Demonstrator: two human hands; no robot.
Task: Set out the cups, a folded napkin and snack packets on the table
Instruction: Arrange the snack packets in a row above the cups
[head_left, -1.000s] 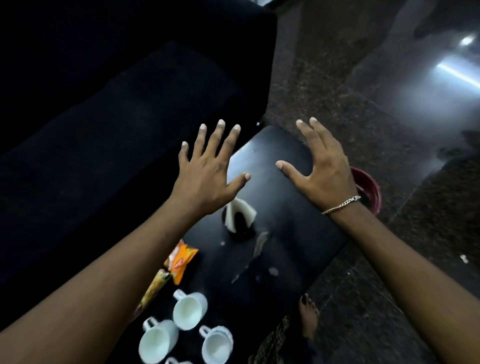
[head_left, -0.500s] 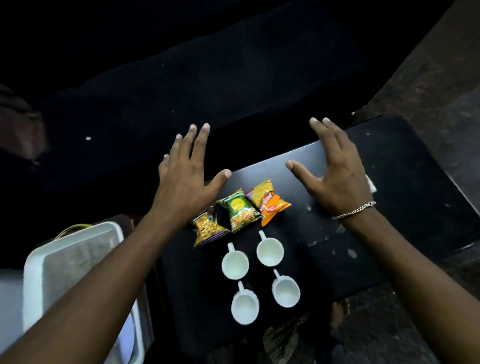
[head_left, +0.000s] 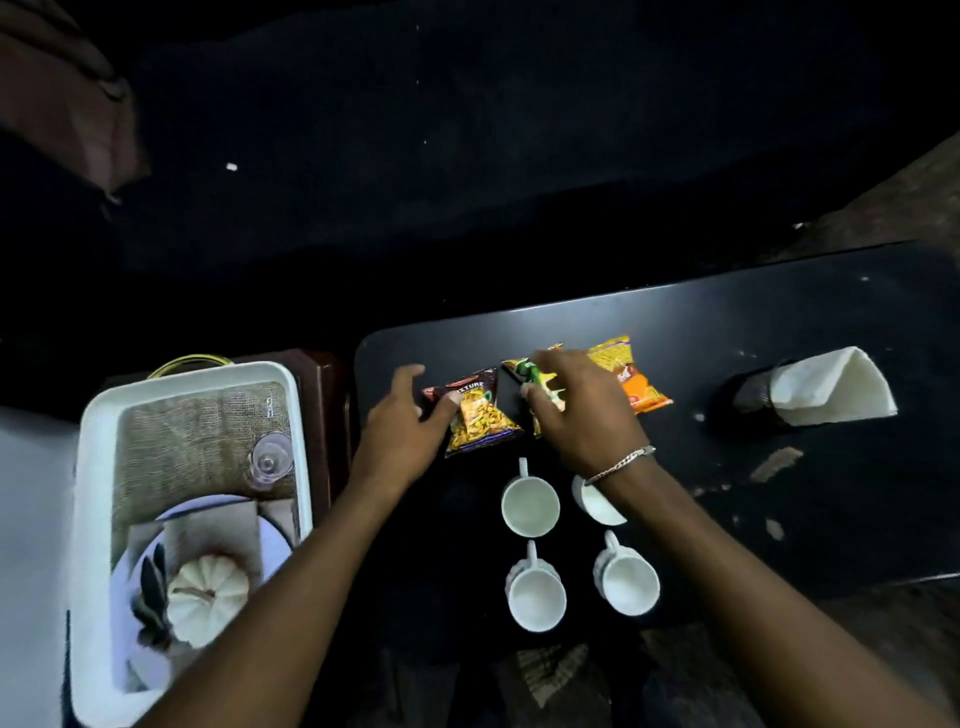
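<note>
Both hands on snack packets at the far-left end of the table (head_left: 779, 322); layout looks near complete.

Tray (head_left: 93, 467) sits off the table's left end, likely the supply. 4 cups (head_left: 530, 505) form a 2x2 block at the near edge, within reach. Napkin (head_left: 831, 387), folded, is propped in a dark holder, well right. 3 packets (head_left: 480, 413) lie in a row; left hand (head_left: 402, 434) pinches the dark one, right hand (head_left: 582, 410) covers and seems to grip the green one, probably straightening them.

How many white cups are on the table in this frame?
4, in a two-by-two block near the front edge: back left, back right partly hidden under the right wrist, front left, front right.
</note>
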